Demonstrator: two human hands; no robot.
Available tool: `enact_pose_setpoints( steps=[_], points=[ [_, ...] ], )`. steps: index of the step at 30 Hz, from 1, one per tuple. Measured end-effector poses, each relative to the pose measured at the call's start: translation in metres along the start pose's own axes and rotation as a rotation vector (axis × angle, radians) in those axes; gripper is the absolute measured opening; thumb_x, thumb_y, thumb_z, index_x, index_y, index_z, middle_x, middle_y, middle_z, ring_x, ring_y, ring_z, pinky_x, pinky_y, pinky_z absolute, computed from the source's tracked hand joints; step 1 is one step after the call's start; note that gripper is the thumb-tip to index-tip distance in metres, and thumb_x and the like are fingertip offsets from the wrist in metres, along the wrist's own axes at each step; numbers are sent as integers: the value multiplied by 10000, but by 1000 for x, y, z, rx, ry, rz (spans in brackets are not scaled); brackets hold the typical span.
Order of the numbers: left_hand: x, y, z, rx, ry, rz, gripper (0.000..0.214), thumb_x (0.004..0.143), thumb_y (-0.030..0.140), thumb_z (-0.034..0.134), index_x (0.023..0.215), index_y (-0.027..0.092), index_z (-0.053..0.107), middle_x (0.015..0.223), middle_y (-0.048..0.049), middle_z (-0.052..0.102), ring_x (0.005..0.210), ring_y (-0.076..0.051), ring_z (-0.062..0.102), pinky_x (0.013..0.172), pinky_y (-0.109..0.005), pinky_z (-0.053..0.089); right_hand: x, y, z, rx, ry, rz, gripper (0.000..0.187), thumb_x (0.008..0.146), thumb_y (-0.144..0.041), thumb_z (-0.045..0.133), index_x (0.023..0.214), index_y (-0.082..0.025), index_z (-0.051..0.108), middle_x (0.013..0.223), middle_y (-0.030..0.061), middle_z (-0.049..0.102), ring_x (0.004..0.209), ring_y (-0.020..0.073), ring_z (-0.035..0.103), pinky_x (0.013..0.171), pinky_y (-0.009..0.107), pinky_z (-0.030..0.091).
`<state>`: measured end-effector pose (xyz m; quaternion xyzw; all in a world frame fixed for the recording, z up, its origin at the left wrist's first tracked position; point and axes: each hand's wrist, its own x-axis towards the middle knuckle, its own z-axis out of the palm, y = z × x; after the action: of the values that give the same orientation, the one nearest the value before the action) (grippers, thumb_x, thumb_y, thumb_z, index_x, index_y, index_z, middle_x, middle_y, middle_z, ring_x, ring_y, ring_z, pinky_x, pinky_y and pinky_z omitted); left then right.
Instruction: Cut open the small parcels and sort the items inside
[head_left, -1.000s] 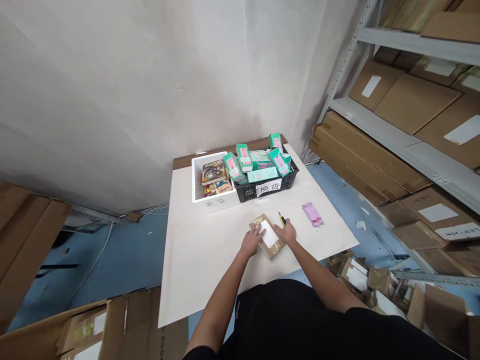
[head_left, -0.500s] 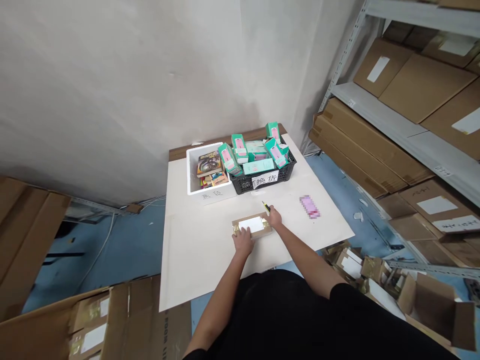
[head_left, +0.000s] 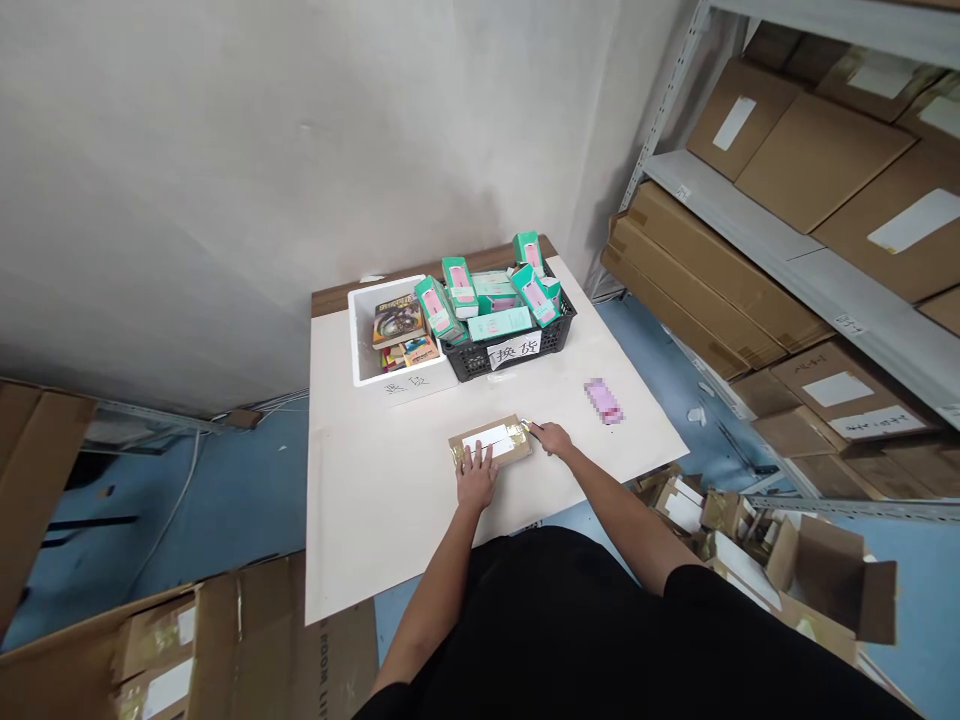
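Left hand [head_left: 475, 484]: fingers spread flat across the top of the parcel, pressing on it near its left end; not curled round anything
Right hand [head_left: 556, 440]: closed round a dark-handled utility knife [head_left: 535, 428], its tip at the parcel's right end; whether the tip touches is too small to tell
Taped cardboard parcel [head_left: 510, 452]: lying on the bench [head_left: 375, 490], near the person's side, between the two hands; white label [head_left: 491, 436] uppermost, shiny tape at both ends
Pink item [head_left: 603, 400]: blurred by pixelation; on the bench beyond the right hand, apart from the parcel
Black plastic basket [head_left: 471, 362]: behind the parcel, blocking the back of the bench; heaped above its rim with green boxes [head_left: 534, 298]; paper sign [head_left: 514, 349] on its front
White foam box [head_left: 444, 379]: just left of the basket, handwriting on its front; books [head_left: 398, 320] inside
Metal shelving [head_left: 757, 218]: right of the bench, loaded with cardboard cartons [head_left: 825, 160]
Blue floor [head_left: 247, 490]: open carton [head_left: 829, 565] at lower right among smaller boxes; large carton [head_left: 270, 640] at lower left, crowding the bench's near corner
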<state>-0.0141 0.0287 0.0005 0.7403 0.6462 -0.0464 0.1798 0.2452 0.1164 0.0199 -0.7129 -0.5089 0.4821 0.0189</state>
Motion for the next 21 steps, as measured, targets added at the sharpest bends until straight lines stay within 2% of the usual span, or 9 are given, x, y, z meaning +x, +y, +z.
enact_pose_setpoints(
  steps=[7,13,16,21],
  points=[
    [-1,5,-1,-34,27,-49,647,1097,494,252,1712,304,192,1781,-41,196,1656,-318,134,1313,-591,207,-5,-5,6,40,36,-4,616,1062,-687,366,794,-203,637,583,-5,654,474,147,646,566,256,421],
    [3,2,1,-35,14,-43,642,1098,481,262,1712,323,167,1776,-41,222,1655,-320,141,1302,-606,222,-10,-11,3,-91,42,-25,640,1064,-701,367,860,-192,698,598,18,667,517,175,664,606,274,436],
    [4,2,2,-37,17,-52,634,1100,480,257,1710,328,178,1775,-42,229,1653,-322,150,1303,-609,219,-14,-11,5,-145,67,-27,660,1075,-694,336,901,-194,731,645,61,697,681,225,724,663,287,458],
    [5,3,2,-36,17,-59,625,1102,487,254,1706,329,210,1776,-35,237,1653,-316,154,1308,-604,214,-21,-4,8,-209,154,-24,594,1072,-649,417,940,-190,772,1001,161,781,1035,303,725,780,317,490]
  ],
)
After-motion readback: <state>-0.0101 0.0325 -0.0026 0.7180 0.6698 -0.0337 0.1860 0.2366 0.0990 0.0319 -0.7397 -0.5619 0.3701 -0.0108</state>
